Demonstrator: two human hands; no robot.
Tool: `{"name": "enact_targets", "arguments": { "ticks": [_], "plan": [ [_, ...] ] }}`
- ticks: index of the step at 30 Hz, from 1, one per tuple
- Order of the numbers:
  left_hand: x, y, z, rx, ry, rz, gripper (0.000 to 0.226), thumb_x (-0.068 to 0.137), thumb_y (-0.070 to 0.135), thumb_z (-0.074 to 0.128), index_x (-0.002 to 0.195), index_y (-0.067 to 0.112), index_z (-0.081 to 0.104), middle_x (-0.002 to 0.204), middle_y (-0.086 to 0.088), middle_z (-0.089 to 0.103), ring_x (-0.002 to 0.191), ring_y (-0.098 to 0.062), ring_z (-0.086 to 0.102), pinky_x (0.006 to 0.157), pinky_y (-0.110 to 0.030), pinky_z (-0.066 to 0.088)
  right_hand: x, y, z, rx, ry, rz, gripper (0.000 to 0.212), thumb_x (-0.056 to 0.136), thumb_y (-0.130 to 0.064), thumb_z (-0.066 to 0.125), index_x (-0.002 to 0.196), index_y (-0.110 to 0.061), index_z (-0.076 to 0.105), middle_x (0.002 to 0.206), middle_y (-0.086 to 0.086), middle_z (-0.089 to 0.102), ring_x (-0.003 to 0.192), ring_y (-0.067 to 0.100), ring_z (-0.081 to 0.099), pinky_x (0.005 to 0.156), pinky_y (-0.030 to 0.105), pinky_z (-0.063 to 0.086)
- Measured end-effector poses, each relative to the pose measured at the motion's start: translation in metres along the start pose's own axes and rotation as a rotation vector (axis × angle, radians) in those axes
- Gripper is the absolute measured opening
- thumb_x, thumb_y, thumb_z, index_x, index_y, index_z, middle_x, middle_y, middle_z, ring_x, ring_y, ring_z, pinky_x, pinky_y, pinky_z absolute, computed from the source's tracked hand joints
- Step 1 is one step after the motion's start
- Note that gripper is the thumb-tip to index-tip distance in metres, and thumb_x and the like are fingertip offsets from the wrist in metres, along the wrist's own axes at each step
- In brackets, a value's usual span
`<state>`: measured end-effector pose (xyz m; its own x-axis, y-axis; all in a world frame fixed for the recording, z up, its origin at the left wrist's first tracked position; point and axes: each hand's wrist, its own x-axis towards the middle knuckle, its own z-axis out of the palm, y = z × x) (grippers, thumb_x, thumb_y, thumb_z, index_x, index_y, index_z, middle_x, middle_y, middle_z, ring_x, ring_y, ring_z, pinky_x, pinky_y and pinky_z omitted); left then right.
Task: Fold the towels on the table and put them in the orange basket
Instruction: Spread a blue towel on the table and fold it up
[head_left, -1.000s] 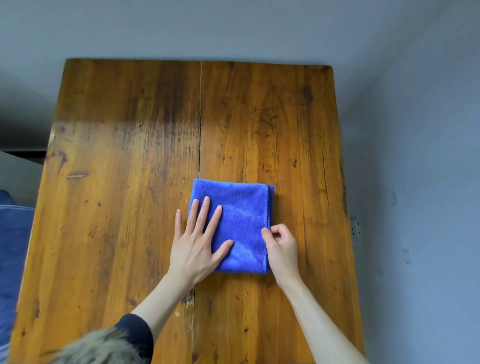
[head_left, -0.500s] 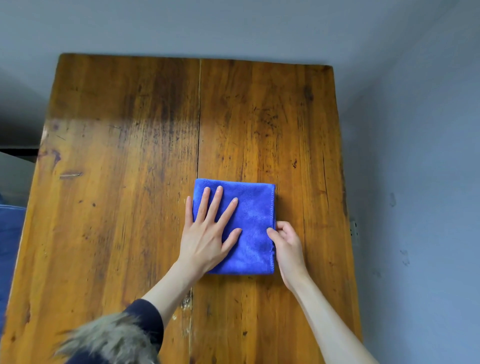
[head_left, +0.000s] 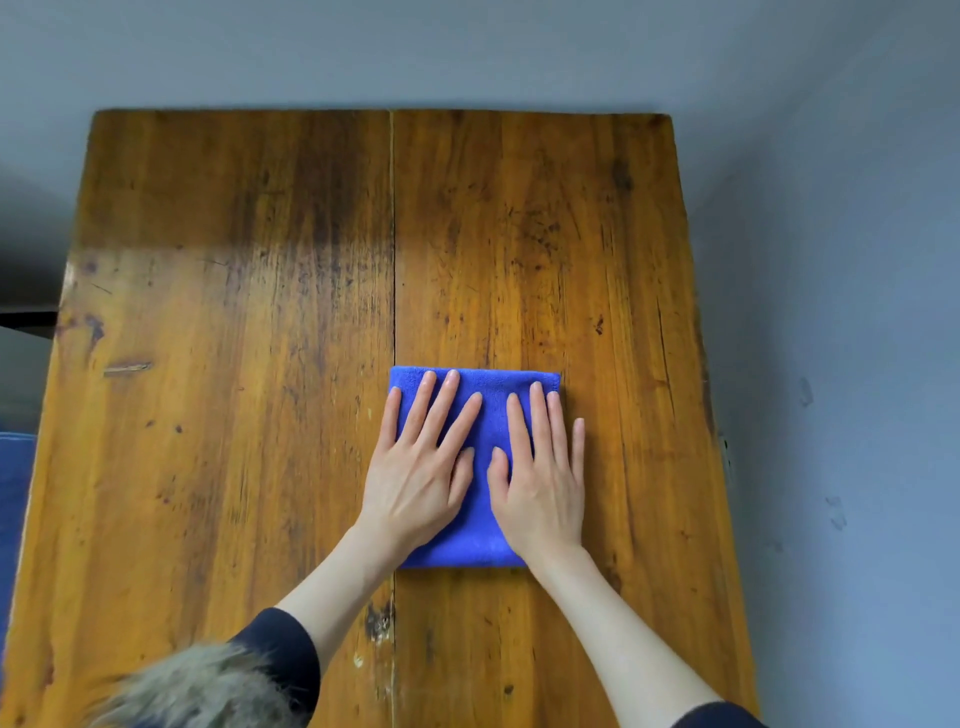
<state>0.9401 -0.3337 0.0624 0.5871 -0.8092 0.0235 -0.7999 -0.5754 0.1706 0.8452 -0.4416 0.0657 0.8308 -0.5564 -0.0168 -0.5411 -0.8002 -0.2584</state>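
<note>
Towel first: the blue microfiber towel (head_left: 488, 415) lies folded into a compact rectangle on the wooden table (head_left: 234, 364), just right of the seam (head_left: 392, 234) that runs down the middle of the tabletop, and nearer my edge of the table than the far one. Its left edge sits almost on that seam.

Both my hands rest flat on top of the towel, fingers straight and slightly spread, pressing it down and curled around nothing. My left hand (head_left: 418, 473) covers the towel's left half, its fingertips close to the far edge. My right hand (head_left: 543, 480) covers the right half; its little finger reaches past the towel's right edge onto bare wood. My two thumbs lie close together near the middle of the towel, with a strip of blue between them.

Beyond the table's left side, a blue fabric surface (head_left: 13, 499) shows at the picture's edge. At the bottom, left of the seam, a fur trim (head_left: 192, 691) and my dark sleeve (head_left: 285, 660) overlap the table's near edge.
</note>
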Motion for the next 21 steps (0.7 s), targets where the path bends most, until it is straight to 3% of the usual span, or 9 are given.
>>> {"name": "enact_targets", "arguments": {
  "ticks": [4, 8, 13, 16, 19, 21],
  "plan": [
    [-0.003, -0.005, 0.011, -0.002, 0.003, 0.009, 0.056, 0.092, 0.041, 0.036, 0.144, 0.021, 0.033, 0.153, -0.009, 0.026, 0.143, -0.027, 0.018, 0.116, -0.051, 0.014, -0.002, 0.008, 0.014, 0.018, -0.008, -0.033, 0.052, 0.092, -0.029, 0.035, 0.141, -0.013, 0.039, 0.151, 0.010, 0.031, 0.142, 0.023, 0.022, 0.115, 0.045, 0.018],
    [0.000, -0.004, 0.012, 0.021, -0.019, 0.012, 0.054, 0.092, 0.040, 0.035, 0.143, 0.022, 0.033, 0.152, -0.009, 0.027, 0.142, -0.028, 0.020, 0.115, -0.051, 0.013, 0.001, 0.006, 0.013, 0.002, -0.030, -0.014, 0.052, 0.093, -0.030, 0.034, 0.141, -0.012, 0.039, 0.151, 0.011, 0.032, 0.141, 0.024, 0.024, 0.115, 0.048, 0.023],
    [-0.013, 0.006, -0.004, 0.011, -0.074, -0.062, 0.052, 0.092, 0.037, 0.033, 0.143, 0.023, 0.036, 0.151, -0.014, 0.029, 0.140, -0.035, 0.021, 0.111, -0.057, 0.016, -0.005, 0.002, -0.003, 0.058, 0.001, 0.016, 0.049, 0.086, -0.018, 0.060, 0.133, -0.009, 0.051, 0.143, 0.015, 0.044, 0.134, 0.030, 0.039, 0.108, 0.053, 0.031],
    [-0.028, 0.001, -0.015, -0.079, -0.054, -0.216, 0.052, 0.090, 0.031, 0.036, 0.138, 0.012, 0.044, 0.145, -0.022, 0.038, 0.136, -0.042, 0.032, 0.107, -0.055, 0.028, -0.015, -0.001, -0.015, 0.268, 0.060, 0.256, 0.040, 0.083, -0.011, 0.065, 0.122, -0.007, 0.058, 0.127, 0.012, 0.056, 0.113, 0.031, 0.057, 0.093, 0.044, 0.049],
    [-0.032, -0.006, -0.025, -0.230, 0.004, -0.466, 0.040, 0.090, 0.020, 0.050, 0.126, 0.003, 0.054, 0.127, -0.023, 0.051, 0.115, -0.044, 0.047, 0.093, -0.051, 0.043, -0.017, 0.000, -0.028, 0.494, -0.025, 0.583, 0.035, 0.091, -0.022, 0.055, 0.124, -0.009, 0.053, 0.120, 0.007, 0.055, 0.109, 0.024, 0.054, 0.090, 0.036, 0.047],
    [-0.031, -0.011, -0.028, -0.306, -0.042, -0.590, 0.034, 0.089, 0.017, 0.058, 0.121, 0.006, 0.056, 0.119, -0.016, 0.056, 0.110, -0.038, 0.046, 0.087, -0.048, 0.042, -0.013, 0.001, -0.030, 0.501, -0.125, 0.699, 0.035, 0.093, -0.028, 0.051, 0.124, -0.010, 0.051, 0.121, 0.007, 0.054, 0.111, 0.024, 0.052, 0.092, 0.034, 0.042]
  ]
}}
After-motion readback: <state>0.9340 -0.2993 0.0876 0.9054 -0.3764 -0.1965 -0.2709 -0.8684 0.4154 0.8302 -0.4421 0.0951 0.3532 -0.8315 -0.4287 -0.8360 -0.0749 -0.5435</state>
